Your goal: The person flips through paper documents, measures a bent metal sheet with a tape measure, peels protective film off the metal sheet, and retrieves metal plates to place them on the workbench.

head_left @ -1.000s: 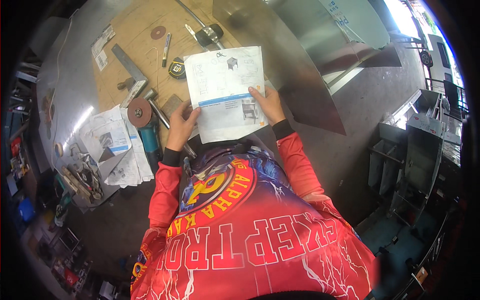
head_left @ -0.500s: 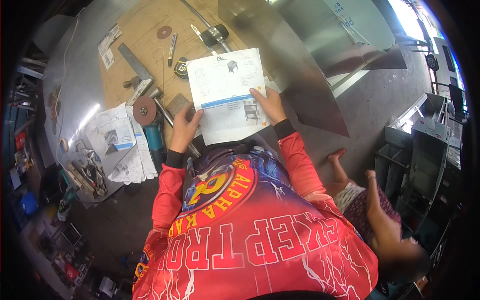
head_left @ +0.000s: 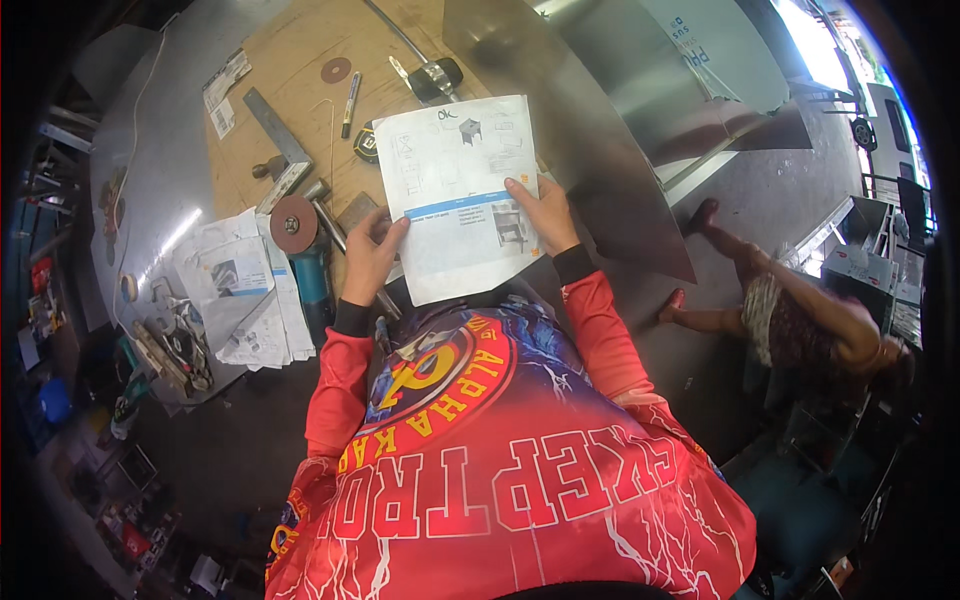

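Between both hands I hold up a white printed sheet of paper [head_left: 455, 240] with a blue band, small drawings and a handwritten mark. My left hand [head_left: 371, 250] pinches its left edge, thumb on the front face. On the right edge, my right hand [head_left: 545, 215] grips the same way, its fingers hidden behind the sheet. Just left of my left hand lies a teal angle grinder [head_left: 313, 285] with a reddish-brown disc [head_left: 294, 223]. A tape measure [head_left: 366, 142] shows partly past the sheet's far left corner. A hammer [head_left: 329, 215] rests beside the grinder.
On the brown board [head_left: 290, 60] lie a metal square [head_left: 273, 125], a marker [head_left: 351, 105] and a loose disc [head_left: 336, 70]. Papers [head_left: 235, 290] and clamps [head_left: 180, 345] cover the bench's left. Bent sheet metal [head_left: 590, 150] stands right. Another person [head_left: 800, 310] walks at right.
The person at right has stepped farther right and away, with the legs now spread in stride. My hands keep hold of the sheet, which has shifted slightly.
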Tool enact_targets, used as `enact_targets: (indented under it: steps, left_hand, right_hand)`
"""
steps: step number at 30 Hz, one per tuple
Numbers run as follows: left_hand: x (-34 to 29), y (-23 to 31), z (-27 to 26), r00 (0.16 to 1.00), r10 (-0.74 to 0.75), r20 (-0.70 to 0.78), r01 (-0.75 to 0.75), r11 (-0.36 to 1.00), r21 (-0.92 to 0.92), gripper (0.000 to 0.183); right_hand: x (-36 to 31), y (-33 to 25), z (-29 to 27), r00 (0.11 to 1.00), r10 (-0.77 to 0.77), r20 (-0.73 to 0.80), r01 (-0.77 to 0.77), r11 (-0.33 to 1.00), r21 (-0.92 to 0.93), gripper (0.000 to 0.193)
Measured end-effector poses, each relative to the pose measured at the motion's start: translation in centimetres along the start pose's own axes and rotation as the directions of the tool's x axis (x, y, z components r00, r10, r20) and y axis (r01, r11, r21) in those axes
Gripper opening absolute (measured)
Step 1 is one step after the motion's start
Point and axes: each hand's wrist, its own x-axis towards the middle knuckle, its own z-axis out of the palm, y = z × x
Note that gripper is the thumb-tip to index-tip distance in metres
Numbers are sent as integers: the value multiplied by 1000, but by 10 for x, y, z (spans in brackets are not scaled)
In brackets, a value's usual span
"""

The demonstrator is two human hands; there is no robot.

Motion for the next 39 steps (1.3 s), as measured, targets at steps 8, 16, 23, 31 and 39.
enact_targets:
  steps: [8,16,23,31,39]
  left_hand:
    - [0,-2,-3,1000,26,-9,-26,1000,9,37]
    - [-2,6,-6,1000,-6,14,6,1000,-28,36]
    - [-2,8,-7,1000,-4,18,6,996,-93,34]
    - [-3,0,-9,999,13,41,-11,999,-45,32]
    - [-2,-12,-5,1000,24,9,-24,999,-25,31]
  right_hand:
    - [0,-5,1,1000,26,-9,-26,999,-42,31]
    - [-3,-11,4,1000,19,15,-19,1000,-9,32]
    - [-3,-16,6,999,33,10,-33,999,-2,31]
    - [-8,-18,7,1000,28,7,-28,1000,-10,31]
    - [-12,-16,6,997,67,-28,-68,997,-38,32]
